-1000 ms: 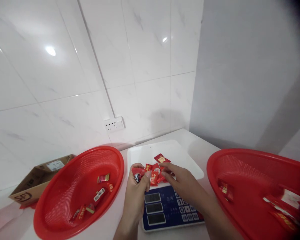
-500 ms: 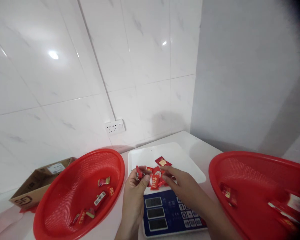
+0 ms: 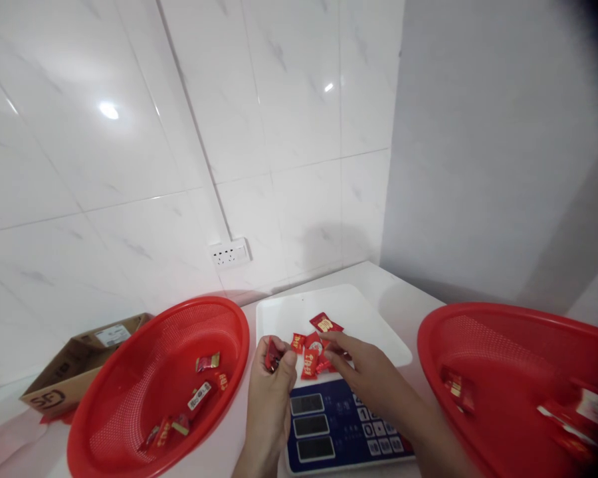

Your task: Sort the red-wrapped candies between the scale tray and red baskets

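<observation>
Small red-wrapped candies lie in a loose group on the white pan [image 3: 373, 328] of a digital weighing scale. My left hand [image 3: 269, 398] is closed around a dark red-wrapped candy [image 3: 272, 356], partly hidden by the fingers, beside the pan's front left. Over the group, my right hand [image 3: 363, 368] has its thumb and index finger at the edge of a red-wrapped candy [image 3: 323, 362]; the fingertips partly cover it. Another red candy [image 3: 309, 364] with gold lettering sits just left of those fingers. Farther back on the pan is a darker red packet [image 3: 326, 322].
A red plastic basket [image 3: 104, 358] with several candies stands on the left, and another red basket [image 3: 483, 318] with packets on the right. The scale's blue keypad panel [image 3: 346, 431] faces me. A cardboard box [image 3: 54, 392] sits behind the left basket, near the tiled wall.
My left hand has drawn slightly back from the group with its candy, uncovering a small red candy on the pan. My right hand stays nearly in place.
</observation>
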`<state>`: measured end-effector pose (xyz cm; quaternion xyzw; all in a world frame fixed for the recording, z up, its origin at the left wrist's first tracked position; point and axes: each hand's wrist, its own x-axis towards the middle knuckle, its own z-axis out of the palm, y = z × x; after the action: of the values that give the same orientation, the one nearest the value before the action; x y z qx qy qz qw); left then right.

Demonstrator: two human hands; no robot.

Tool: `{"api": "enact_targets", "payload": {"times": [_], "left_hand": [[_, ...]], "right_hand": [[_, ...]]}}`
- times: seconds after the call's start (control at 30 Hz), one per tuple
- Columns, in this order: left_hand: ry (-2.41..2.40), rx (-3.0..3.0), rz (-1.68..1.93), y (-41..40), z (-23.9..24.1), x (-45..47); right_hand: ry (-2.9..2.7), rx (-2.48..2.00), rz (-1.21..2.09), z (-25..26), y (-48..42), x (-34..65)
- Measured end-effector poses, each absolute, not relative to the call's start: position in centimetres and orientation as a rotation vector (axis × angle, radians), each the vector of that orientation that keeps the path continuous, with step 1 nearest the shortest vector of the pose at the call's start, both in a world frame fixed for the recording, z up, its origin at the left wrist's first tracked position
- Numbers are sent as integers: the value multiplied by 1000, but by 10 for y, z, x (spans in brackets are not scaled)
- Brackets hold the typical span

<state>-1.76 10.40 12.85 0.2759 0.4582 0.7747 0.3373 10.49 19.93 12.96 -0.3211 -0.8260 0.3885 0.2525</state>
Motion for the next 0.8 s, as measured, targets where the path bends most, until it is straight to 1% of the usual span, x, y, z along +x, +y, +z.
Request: {"api": "enact_targets", "payload": {"times": [0.13,0.33,0.4,0.8], "left_hand": [[1284,745,1996,105,125,-20],[1878,1001,1863,98,128,-23],[1981,1033,1848,95,130,-21],[2059,1187,1768,94,124,-13]], "right_hand": [[-2241,-862,1047,128,200,105],[-2254,-871,1038,128,201,105],[-2256,-868,1034,128,200,105],[-2269,-858,1020,126,201,104]]}}
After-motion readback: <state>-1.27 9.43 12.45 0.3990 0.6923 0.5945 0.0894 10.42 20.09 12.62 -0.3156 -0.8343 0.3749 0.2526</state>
